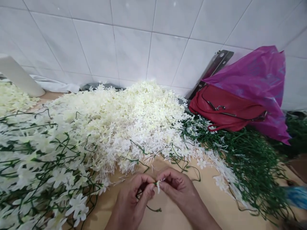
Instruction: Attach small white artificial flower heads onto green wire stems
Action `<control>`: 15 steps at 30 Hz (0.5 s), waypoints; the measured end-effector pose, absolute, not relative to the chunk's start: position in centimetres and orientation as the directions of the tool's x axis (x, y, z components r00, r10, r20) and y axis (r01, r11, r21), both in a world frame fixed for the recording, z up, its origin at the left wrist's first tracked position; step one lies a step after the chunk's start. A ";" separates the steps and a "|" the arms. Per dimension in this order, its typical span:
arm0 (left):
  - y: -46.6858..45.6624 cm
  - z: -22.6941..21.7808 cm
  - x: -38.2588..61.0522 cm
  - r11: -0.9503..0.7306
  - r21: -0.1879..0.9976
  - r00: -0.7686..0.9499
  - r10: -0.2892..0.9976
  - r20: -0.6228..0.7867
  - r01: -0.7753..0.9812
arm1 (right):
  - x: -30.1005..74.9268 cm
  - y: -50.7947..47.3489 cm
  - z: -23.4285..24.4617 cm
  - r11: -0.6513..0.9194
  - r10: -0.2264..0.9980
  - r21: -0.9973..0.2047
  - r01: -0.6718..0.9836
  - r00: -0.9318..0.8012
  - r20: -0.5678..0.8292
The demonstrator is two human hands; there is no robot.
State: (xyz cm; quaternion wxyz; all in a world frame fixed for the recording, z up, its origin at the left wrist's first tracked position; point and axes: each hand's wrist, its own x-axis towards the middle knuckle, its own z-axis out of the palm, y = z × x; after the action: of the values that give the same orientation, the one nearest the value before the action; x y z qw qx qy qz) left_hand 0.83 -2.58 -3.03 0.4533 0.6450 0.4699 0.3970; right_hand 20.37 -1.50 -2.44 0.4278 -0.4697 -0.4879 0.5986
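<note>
Low in the middle of the head view, my two hands meet fingertip to fingertip above the tan tabletop [165, 214]. My left hand [134, 196] is closed, pinching a thin green plastic stem [153, 209] whose tail hangs below the fingers. Between thumb and index finger, my right hand [179, 188] pinches a small white artificial flower [158, 186] against the stem's tip. Just beyond the hands spreads a big heap of loose white flowers [144, 111], with a few green stems lying at its near edge.
White flowers on green stems [48, 159] are piled at the left. Bare green stems [251, 159] form a heap at the right. Behind them a red handbag [230, 107] leans by a purple plastic bag [254, 76]. A white cylinder [19, 75] stands far left, near the tiled wall [131, 44].
</note>
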 end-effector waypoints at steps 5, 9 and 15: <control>-2.8 -3.6 1.2 -0.097 0.967 0.194 0.980 0.051 0.236 | 20.2 -1.5 -2.3 -0.177 0.963 -0.981 -0.084 -0.222 -0.155; -2.9 -3.9 1.3 -0.088 0.972 0.197 0.980 0.044 0.220 | 20.1 -1.5 -2.2 -0.145 0.966 -0.987 -0.072 -0.228 -0.126; -2.8 -4.1 1.1 -0.104 0.972 0.193 0.979 0.063 0.212 | 19.8 -1.5 -2.2 -0.151 0.963 -0.987 -0.052 -0.234 -0.135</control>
State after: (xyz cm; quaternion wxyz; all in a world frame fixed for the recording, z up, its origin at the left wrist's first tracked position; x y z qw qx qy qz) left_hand 1.12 -2.80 -4.08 0.4640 0.6173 0.4824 0.4134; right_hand 19.84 -1.46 -2.16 0.4184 -0.4558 -0.4994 0.6064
